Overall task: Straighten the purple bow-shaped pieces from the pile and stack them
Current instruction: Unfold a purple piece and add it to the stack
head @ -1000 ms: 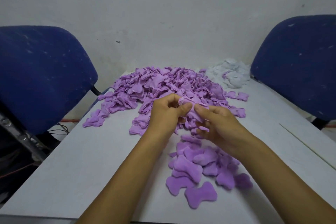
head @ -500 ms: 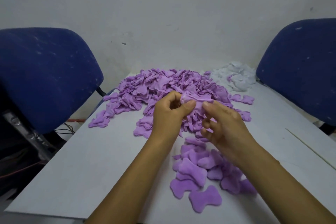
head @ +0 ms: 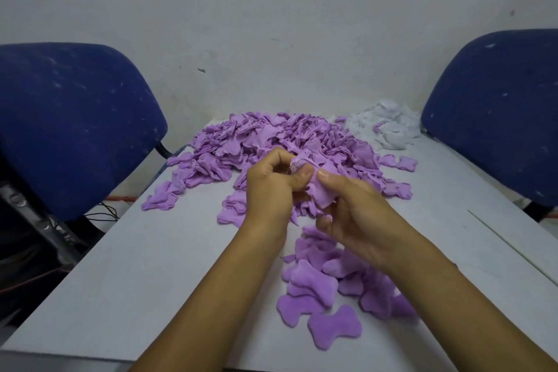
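Plain white wall (head: 271, 24) is seen behind a grey table (head: 151, 266), which is flanked by two blue chairs (head: 69, 124). Heaped at the table's far end is a pile of purple pieces (head: 271, 142), with white scraps (head: 389, 127) beside it. Straightened pieces (head: 326, 290) are laid in a loose overlapping group near the front edge. One crumpled purple piece (head: 320, 193) is pinched above the table between the left hand (head: 271, 190) and the right hand (head: 359, 214).

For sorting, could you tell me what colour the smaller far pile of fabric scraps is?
White, seen in the head view: the small far pile of fabric scraps.
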Demonstrator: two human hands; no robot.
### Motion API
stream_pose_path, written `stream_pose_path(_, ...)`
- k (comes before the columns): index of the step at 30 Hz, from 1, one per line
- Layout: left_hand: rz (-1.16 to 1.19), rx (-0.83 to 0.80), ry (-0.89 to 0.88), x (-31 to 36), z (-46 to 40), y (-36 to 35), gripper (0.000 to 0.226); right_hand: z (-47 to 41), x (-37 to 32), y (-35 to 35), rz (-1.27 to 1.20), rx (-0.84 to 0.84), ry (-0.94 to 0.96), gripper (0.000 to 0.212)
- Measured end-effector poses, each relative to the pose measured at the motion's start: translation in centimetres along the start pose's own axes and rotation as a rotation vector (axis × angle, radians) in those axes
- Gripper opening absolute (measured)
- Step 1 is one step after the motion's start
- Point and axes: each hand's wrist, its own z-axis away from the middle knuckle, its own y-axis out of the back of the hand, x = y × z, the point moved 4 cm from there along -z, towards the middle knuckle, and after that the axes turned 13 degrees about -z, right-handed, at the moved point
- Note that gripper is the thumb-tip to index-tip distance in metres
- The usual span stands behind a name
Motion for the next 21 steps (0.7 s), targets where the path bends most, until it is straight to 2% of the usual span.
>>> stream_pose_path(3,0.013,0.04,0.0,0.4,0.0,0.3,0.032,0.4,-0.1,-0.4,-0.112,-0.141,-0.129,0.023)
stream_pose_path(6,0.01,0.091,0.036,0.4,0.1,0.5,0.032,1.1,-0.2,-1.1,-0.159,-0.377,-0.288,0.036)
stream_pose_path(9,-0.035,0.086,0.03,0.8,0.1,0.5,0.03,1.3,-0.7,-1.2,-0.133,-0.562,-0.297,0.031)
stream_pose_path(10,-0.057,0.073,0.02,0.8,-0.2,0.8,0.028,1.1,-0.9,-1.0,-0.102,-0.542,-0.253,0.027)
stream_pose_path(13,-0.192,0.002,-0.089,0.9,-0.4,1.2,0.026,0.1,-1.1,0.3,0.105,-0.28,-0.052,0.007)
stream_pose_path(17,-0.517,-0.034,-0.327,0.7,0.9,0.8,0.01,-0.1,-1.6,0.7,0.257,-0.142,0.121,0.009)
stream_pose_path(21,-0.477,-0.049,-0.33,0.6,0.7,1.2,0.007,-0.2,-1.4,0.7,0.328,-0.018,0.209,0.025)
